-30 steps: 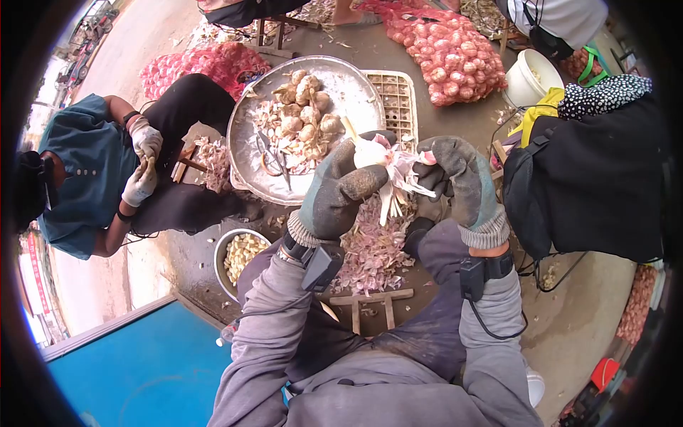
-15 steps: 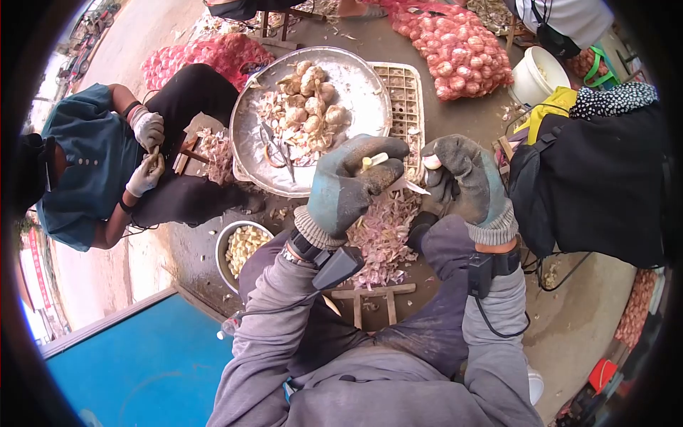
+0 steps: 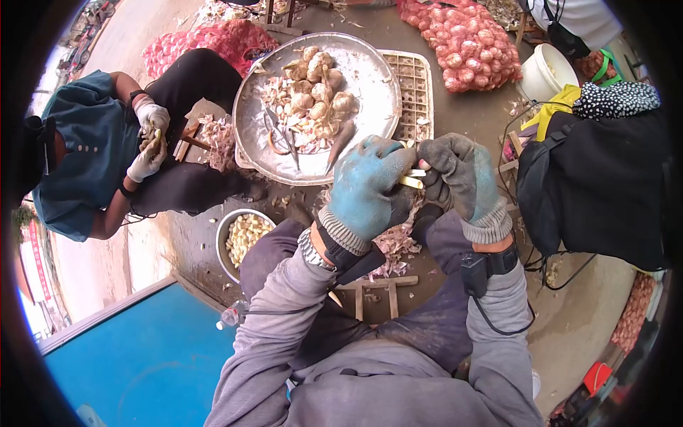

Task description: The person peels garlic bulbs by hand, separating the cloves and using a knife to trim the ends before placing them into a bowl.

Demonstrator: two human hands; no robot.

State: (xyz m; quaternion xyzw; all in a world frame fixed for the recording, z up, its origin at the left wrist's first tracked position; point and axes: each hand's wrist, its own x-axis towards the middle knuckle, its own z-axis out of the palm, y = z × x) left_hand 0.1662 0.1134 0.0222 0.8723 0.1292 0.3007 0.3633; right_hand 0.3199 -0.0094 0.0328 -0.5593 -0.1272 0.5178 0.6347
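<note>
My left hand (image 3: 371, 186), in a blue and grey work glove, is closed around a pale yellow-white piece (image 3: 411, 182) that sticks out by the thumb. Close beside it, my right hand (image 3: 461, 171), gloved alike, pinches a small pinkish-white clove (image 3: 424, 164). The fingertips of both hands almost meet. Beyond them stands a round metal tray (image 3: 370, 60) with garlic bulbs (image 3: 320, 85), loose cloves, scissors (image 3: 282, 136) and a dark pointed tool (image 3: 340, 146). Purple-white peelings (image 3: 393, 252) lie below my hands.
A bowl (image 3: 220, 245) of peeled cloves is at my left. A co-worker (image 3: 85, 153) sits further left. Red net sacks (image 3: 473, 57) lie ahead, a white bucket (image 3: 548, 75) and black cloth (image 3: 597, 185) at right, a blue board (image 3: 142, 356) at lower left.
My left hand has turned over, back upward, and moved right towards my right hand. The pointed tool now shows on the tray. The view has shifted slightly.
</note>
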